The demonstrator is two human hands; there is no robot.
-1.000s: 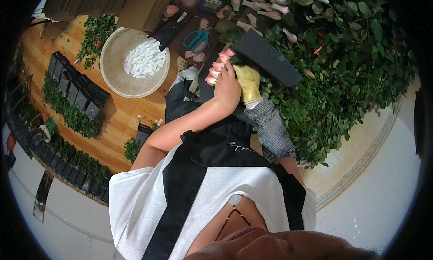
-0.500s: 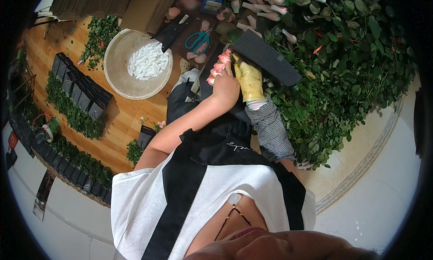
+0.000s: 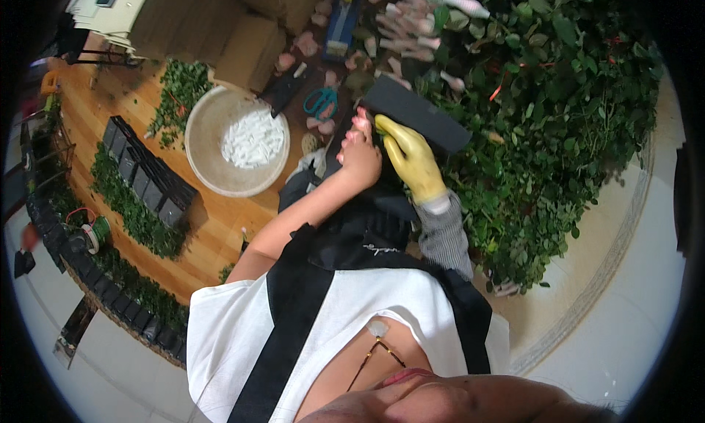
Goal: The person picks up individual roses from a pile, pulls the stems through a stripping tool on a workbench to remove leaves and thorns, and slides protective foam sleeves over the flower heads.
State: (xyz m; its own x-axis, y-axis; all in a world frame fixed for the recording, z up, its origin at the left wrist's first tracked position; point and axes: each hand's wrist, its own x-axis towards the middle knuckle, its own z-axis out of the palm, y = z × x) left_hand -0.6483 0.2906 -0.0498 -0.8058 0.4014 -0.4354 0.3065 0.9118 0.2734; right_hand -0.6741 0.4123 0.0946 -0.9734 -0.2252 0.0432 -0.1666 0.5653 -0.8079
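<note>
Wooden tabletop (image 3: 110,122) with an orange-brown finish occupies the upper left of the head view; a dense mass of green foliage (image 3: 558,114) fills the right side.

Dark rectangular block (image 3: 415,114): lies tilted at the centre top, resting against the foliage. Its lower left end meets both hands.

Right hand (image 3: 411,158): wears a yellow glove. The gloved fingers (image 3: 389,128) point up and left, lie flat along the underside and near edge of the block, and touch it. They are held close together; a closed grip around the block cannot be confirmed.

Left hand (image 3: 360,147): bare. Its fingers (image 3: 360,122) are curled narrow at the left end of the block, just beside the gloved fingertips. Whether they pinch something small there cannot be determined.

Containers:
- Round pale bowl (image 3: 236,140): stands on the tabletop, left of the hands and apart from them. It holds a heap of small white pieces (image 3: 253,138) gathered toward its right side.
- Row of dark square pots (image 3: 143,175): runs diagonally across the tabletop, left of the bowl. Green sprigs (image 3: 128,210) lie alongside the row.
- A second row of dark pots with greenery follows the curved lower left edge of the tabletop.

Teal-handled scissors (image 3: 321,100) lie above the left hand, between the bowl and the block. Pale pink pieces (image 3: 305,45) are scattered near them.
</note>
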